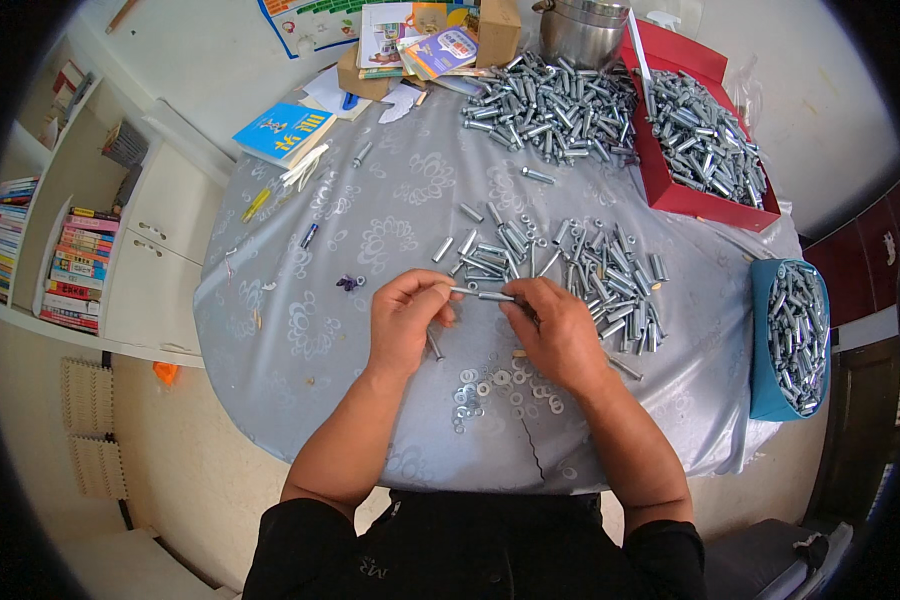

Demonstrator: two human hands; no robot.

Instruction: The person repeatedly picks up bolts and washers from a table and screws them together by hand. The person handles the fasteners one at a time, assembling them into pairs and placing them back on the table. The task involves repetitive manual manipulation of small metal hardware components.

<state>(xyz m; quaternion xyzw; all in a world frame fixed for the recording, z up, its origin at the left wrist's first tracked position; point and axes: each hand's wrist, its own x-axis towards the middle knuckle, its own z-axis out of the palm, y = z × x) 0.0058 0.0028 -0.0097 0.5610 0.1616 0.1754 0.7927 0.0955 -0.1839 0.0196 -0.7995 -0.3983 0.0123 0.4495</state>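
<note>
My left hand [405, 322] pinches a thin metal bolt [463, 290] between thumb and fingertips. In the fingers of my right hand [551, 326] is a metal sleeve [493, 297], its end meeting or overlapping the bolt's tip; I cannot tell whether the bolt is inside it. A second bolt [436, 346] shows below my left palm, partly hidden. Just beyond both hands lies a loose pile of sleeves and bolts [619, 274], with several hex nuts [529, 223] among them. Flat washers [501, 377] are scattered between my forearms on the grey patterned tablecloth [330, 390].
Assembled sleeve anchors form a heap [555, 105] at the back, before a steel pot [581, 34]. More fill a red box [649, 176] and a blue bin [765, 352] on the right. Books [281, 133], a yellow lighter-like object [256, 205] and a battery [310, 235] lie left.
</note>
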